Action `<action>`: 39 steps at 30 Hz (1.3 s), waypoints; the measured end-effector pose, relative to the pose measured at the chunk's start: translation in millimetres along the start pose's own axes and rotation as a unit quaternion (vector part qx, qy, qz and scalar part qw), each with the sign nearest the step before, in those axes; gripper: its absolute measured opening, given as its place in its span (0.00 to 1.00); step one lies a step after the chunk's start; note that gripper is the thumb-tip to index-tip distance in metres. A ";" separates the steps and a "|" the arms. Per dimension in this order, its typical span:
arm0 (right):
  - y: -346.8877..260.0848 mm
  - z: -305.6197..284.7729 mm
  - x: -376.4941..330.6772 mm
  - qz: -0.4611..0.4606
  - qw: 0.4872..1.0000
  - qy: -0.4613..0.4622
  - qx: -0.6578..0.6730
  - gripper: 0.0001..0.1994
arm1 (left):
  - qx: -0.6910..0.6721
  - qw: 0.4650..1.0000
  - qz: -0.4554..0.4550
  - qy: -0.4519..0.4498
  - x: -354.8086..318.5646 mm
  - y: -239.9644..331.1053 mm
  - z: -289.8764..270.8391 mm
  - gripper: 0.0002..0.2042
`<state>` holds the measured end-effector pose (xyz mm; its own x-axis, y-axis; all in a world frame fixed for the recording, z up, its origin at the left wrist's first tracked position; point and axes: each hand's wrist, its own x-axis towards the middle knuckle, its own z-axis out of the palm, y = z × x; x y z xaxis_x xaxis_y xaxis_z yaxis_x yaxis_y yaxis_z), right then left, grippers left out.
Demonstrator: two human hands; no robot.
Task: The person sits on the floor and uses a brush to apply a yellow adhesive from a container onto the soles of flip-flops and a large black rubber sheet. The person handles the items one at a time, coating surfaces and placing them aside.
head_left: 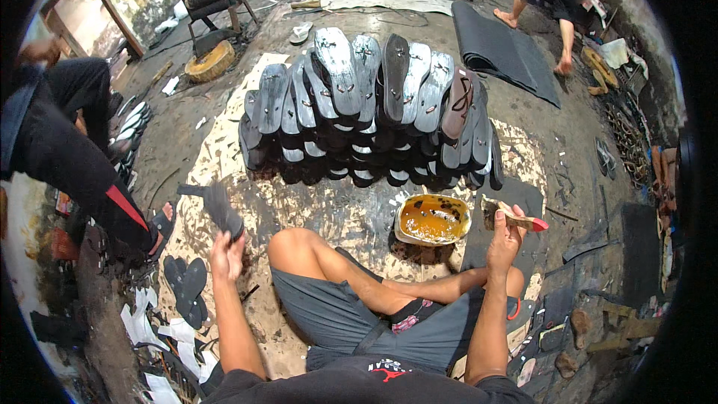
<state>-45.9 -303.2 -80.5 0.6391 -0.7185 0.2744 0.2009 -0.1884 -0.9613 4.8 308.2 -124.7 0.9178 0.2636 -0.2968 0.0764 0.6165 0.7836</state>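
My left hand (pixel 226 256) is closed at the near end of a dark sandal sole (pixel 222 208), which is smeared by motion. My right hand (pixel 505 241) grips a paintbrush (pixel 523 220) with a red-tipped handle, its bristles pointing left. Just left of that hand stands a pale tub (pixel 401 233) holding amber, glue-like liquid with dark blotches. Beyond it, a large heap of sandal soles (pixel 340 82) is stacked in leaning rows. Many of the soles look grey and shiny on top; one is brown.
Several black soles (pixel 187 284) and white scraps (pixel 142 322) lie at my left. A seated person's leg (pixel 90 150) is close on the left. Another person's bare legs (pixel 566 37) are at the far right, near a folded black sheet (pixel 497 49). A stained mat (pixel 217 172) lies under the heap.
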 end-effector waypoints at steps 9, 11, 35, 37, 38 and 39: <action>-52.8 -93.9 16.2 -0.150 0.957 0.166 -0.186 0.15 | 0.263 0.941 0.165 -0.136 314.8 27.7 167.3 0.14; -67.5 -161.1 0.8 -0.149 0.918 0.296 -0.219 0.19 | 0.386 0.918 0.041 -0.076 324.4 -12.9 194.2 0.20; 117.8 -481.8 -120.2 0.293 0.664 0.512 -0.459 0.31 | 0.505 0.780 0.237 -0.283 154.4 37.7 252.7 0.22; 123.1 -493.8 -116.9 0.366 0.666 0.439 -0.479 0.40 | 0.532 0.745 0.271 -0.298 132.3 31.0 269.5 0.21; 119.8 -485.4 -106.9 0.409 0.657 0.420 -0.474 0.42 | 0.548 0.722 0.293 -0.305 120.1 34.6 277.5 0.20; 107.7 -467.8 -86.8 0.451 0.650 0.397 -0.465 0.44 | 0.563 0.695 0.319 -0.313 106.7 41.9 285.2 0.20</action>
<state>-427.1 -574.3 -219.1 -0.4748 -0.8664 -0.1550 -0.7611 0.4926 -0.4220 217.1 150.6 32.1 0.8678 -0.3751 0.3258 -0.4905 -0.5423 0.6821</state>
